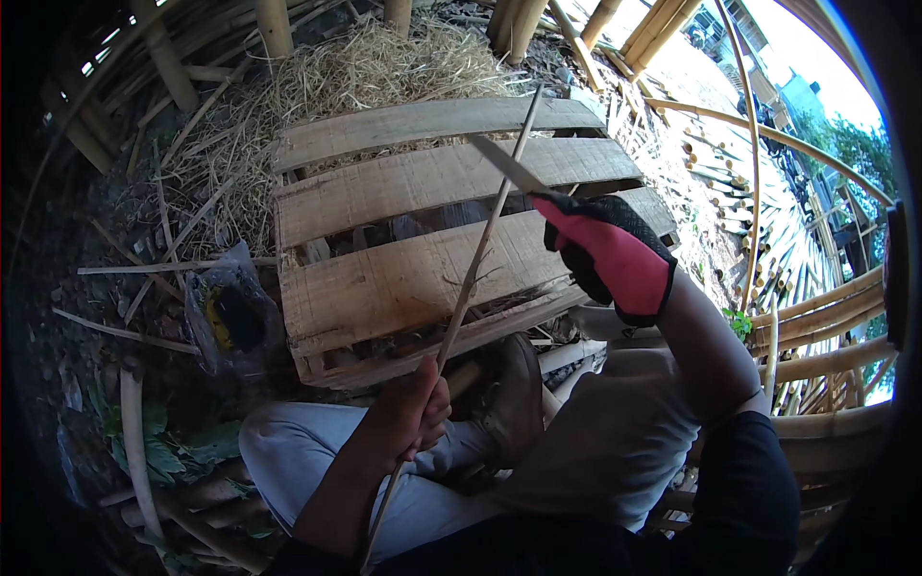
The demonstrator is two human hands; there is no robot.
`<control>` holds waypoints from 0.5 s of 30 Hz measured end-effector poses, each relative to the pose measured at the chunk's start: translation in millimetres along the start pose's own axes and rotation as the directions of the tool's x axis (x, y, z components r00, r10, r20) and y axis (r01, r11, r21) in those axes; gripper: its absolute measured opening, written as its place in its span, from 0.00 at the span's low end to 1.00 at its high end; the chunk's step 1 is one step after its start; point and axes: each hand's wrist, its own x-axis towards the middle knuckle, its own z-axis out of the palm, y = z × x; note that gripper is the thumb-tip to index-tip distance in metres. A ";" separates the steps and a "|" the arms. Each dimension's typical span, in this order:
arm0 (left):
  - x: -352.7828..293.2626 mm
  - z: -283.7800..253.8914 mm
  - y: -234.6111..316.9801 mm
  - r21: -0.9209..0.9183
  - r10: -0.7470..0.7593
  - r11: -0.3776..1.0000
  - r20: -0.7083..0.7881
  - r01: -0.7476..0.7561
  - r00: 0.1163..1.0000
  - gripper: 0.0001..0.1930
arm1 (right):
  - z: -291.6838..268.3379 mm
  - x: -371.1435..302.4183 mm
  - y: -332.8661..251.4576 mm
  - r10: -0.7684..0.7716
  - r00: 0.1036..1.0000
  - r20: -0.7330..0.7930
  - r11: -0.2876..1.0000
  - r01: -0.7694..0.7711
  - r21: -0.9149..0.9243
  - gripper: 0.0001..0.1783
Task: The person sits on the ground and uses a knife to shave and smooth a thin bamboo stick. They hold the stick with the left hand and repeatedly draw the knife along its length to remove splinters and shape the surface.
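Note:
My bare left hand (420,408) is closed round a long thin wooden stick (475,254), which slants up and away over the pallet. In a pink and black glove, my right hand (610,250) grips a knife; its handle is hidden by the fingers. The knife blade (507,165) points up and to the left, crossing the upper part of the stick. Whether the blade touches the stick I cannot tell. Beneath both lies a slatted wooden pallet (375,278), in front of my bent legs.
Loose straw (384,67) is heaped behind the pallet. A clear plastic bag (230,312) with something dark and yellow inside lies to its left. Bamboo poles (836,302) form a railing at the right, and cut bamboo (715,173) is piled beyond the pallet's right side.

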 end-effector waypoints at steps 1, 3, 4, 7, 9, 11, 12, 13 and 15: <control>2.3 2.9 1.9 0.024 0.016 1.000 -0.005 -0.016 1.000 0.33 | -4.0 -1.8 -1.2 0.085 0.996 -0.013 0.994 -0.084 0.065 0.22; 4.3 0.9 -2.8 -0.020 -0.007 1.000 0.019 0.007 1.000 0.32 | 13.2 -6.2 -5.7 0.145 0.983 0.116 0.989 -0.149 0.024 0.21; 3.8 -0.3 -0.7 -0.031 -0.009 0.999 0.029 0.010 1.000 0.32 | 12.2 -8.1 -12.5 0.155 0.976 0.154 0.986 -0.163 0.037 0.20; 1.0 3.0 -0.4 0.054 0.045 0.998 -0.023 -0.044 0.999 0.32 | -15.6 -7.7 -13.5 0.070 0.996 0.061 0.873 -0.091 0.479 0.18; 5.8 2.1 -2.4 0.009 0.011 1.000 -0.037 -0.010 0.999 0.32 | -19.0 1.9 -6.1 0.197 0.944 -0.266 0.947 -0.113 0.301 0.16; 9.3 2.2 1.6 -0.016 -0.012 1.000 -0.030 0.011 0.999 0.32 | 10.4 8.1 3.4 0.094 0.991 0.093 0.995 -0.091 -0.042 0.15; 8.9 2.8 3.9 -0.022 -0.024 0.999 -0.027 0.024 0.999 0.32 | -0.8 4.6 3.1 0.139 0.987 0.076 0.987 -0.144 0.073 0.15; 5.7 0.5 2.0 -0.036 -0.048 0.998 -0.038 0.046 0.998 0.32 | -5.4 2.9 -11.0 0.177 0.981 0.075 0.962 -0.189 0.196 0.15; 6.8 0.3 1.9 -0.033 -0.036 0.999 -0.038 0.035 0.999 0.32 | -15.4 3.3 -14.7 0.202 0.975 -0.087 0.927 -0.162 0.337 0.15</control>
